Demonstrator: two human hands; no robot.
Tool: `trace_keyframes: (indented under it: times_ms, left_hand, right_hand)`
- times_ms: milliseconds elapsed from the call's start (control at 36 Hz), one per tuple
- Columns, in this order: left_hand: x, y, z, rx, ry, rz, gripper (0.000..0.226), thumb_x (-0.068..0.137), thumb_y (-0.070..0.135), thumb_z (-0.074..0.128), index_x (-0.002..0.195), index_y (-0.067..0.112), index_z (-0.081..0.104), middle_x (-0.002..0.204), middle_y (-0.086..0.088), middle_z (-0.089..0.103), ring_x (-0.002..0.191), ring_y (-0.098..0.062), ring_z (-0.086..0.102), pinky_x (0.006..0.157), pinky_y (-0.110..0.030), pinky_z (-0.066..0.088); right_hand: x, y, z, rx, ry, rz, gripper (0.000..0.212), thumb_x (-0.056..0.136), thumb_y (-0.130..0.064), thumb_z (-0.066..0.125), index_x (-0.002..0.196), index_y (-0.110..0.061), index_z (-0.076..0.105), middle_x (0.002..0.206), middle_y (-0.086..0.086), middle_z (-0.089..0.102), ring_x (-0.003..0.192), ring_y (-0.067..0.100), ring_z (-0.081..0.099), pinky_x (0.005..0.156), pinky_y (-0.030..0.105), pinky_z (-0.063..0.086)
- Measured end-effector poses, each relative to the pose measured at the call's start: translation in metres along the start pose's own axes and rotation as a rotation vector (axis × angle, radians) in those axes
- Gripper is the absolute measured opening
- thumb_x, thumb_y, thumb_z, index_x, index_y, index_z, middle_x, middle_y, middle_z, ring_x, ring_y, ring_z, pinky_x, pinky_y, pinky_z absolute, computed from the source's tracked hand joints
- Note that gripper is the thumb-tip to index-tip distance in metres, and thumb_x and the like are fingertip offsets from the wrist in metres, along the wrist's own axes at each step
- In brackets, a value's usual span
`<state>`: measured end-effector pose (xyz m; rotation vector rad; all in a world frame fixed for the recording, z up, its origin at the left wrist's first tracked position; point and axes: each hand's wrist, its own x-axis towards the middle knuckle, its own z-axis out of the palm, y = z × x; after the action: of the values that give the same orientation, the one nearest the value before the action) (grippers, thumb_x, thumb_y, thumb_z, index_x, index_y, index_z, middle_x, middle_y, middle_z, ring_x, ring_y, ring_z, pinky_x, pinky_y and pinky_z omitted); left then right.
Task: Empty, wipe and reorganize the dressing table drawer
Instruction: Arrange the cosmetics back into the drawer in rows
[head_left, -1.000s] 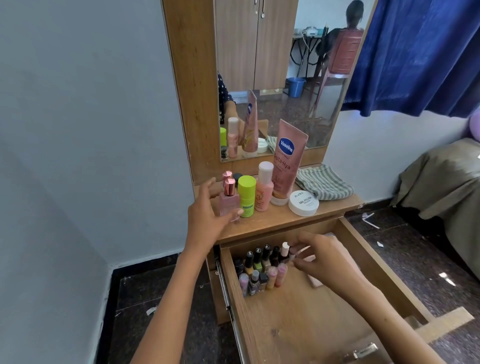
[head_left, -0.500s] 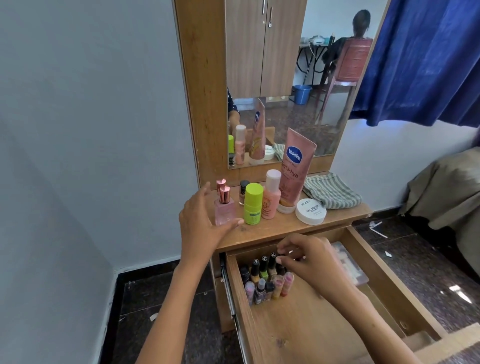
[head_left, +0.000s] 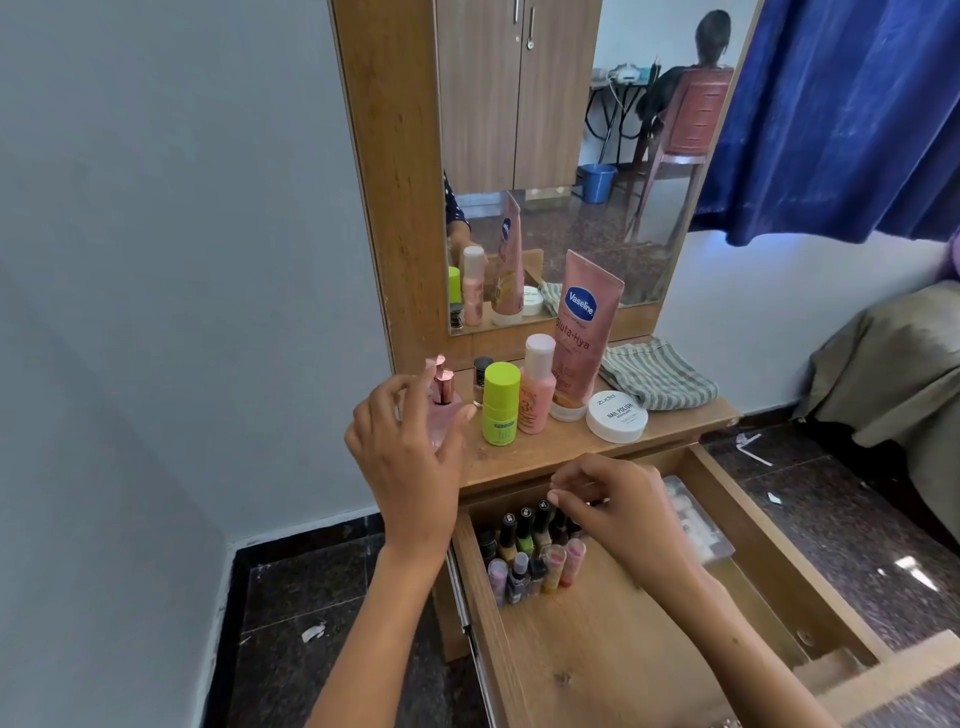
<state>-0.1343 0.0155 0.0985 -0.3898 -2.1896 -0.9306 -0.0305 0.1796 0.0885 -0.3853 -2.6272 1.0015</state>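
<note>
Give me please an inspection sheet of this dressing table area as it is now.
Surface: wooden tabletop holds toiletries.
Job's things: open wooden drawer, nail polish bottles grouped upright at its back left; striped grey cloth on top.
Clutter: pink Vaseline tube, green-capped bottle, white round jar.
Grippers: left hand around pink perfume bottle; right hand over the polishes.
Cables: nothing seen.
Surroundings: mirror, blue curtain.

The wooden dressing table top (head_left: 524, 457) carries bottles, a Vaseline tube (head_left: 584, 332), white jar (head_left: 617, 417) and striped cloth (head_left: 657, 376).
</note>
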Motion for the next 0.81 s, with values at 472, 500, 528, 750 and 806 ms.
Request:
trace_keyframes:
  times_ms: [472,500,528,750,806]
  left_hand:
    - [-0.027,0.013,-0.025,-0.272,-0.21,0.038,0.035,0.072,0.046,0.072,0.101,0.026,0.069,0.089,0.024,0.057,0.088,0.008,0.044,0.077,-0.015,0.026]
    - [-0.03,0.016,-0.028,-0.321,-0.249,0.02,0.037,0.071,0.052,0.068,0.101,0.031,0.069,0.089,0.028,0.053,0.092,0.011,0.041,0.08,-0.015,0.028]
    - [-0.033,0.018,-0.03,-0.368,-0.289,0.0,0.039,0.069,0.057,0.067,0.102,0.035,0.068,0.089,0.028,0.052,0.098,0.013,0.038,0.082,-0.017,0.031]
    - [-0.045,0.017,-0.039,-0.551,-0.538,0.004,0.046,0.07,0.064,0.065,0.108,0.038,0.066,0.092,0.019,0.066,0.103,-0.006,0.054,0.09,-0.021,0.034]
    - [-0.045,0.012,-0.043,-0.597,-0.525,0.0,0.04,0.081,0.065,0.052,0.102,0.035,0.066,0.09,0.019,0.068,0.098,-0.004,0.059,0.091,-0.032,0.038]
  right_hand:
    - [-0.007,-0.026,-0.003,0.147,-0.018,-0.211,0.045,0.075,-0.026,0.08,0.116,-0.03,0.062,0.103,-0.02,0.068,0.092,-0.003,0.065,0.076,0.024,0.058]
    - [-0.008,-0.028,-0.005,0.165,-0.028,-0.235,0.048,0.074,-0.024,0.081,0.117,-0.029,0.063,0.102,-0.02,0.068,0.091,-0.002,0.066,0.075,0.025,0.058]
    - [-0.008,-0.029,-0.006,0.169,-0.032,-0.25,0.047,0.072,-0.021,0.081,0.116,-0.028,0.064,0.097,-0.02,0.069,0.087,-0.002,0.067,0.073,0.026,0.058]
    - [-0.024,-0.02,-0.019,-0.08,-0.12,-0.2,0.025,0.066,-0.042,0.079,0.072,-0.042,0.055,0.066,-0.02,0.062,0.069,-0.003,0.06,0.059,0.015,0.044]
    - [-0.033,-0.013,-0.017,-0.148,-0.166,-0.143,0.022,0.064,-0.043,0.079,0.073,-0.04,0.058,0.071,-0.019,0.064,0.072,-0.007,0.059,0.062,0.014,0.044]
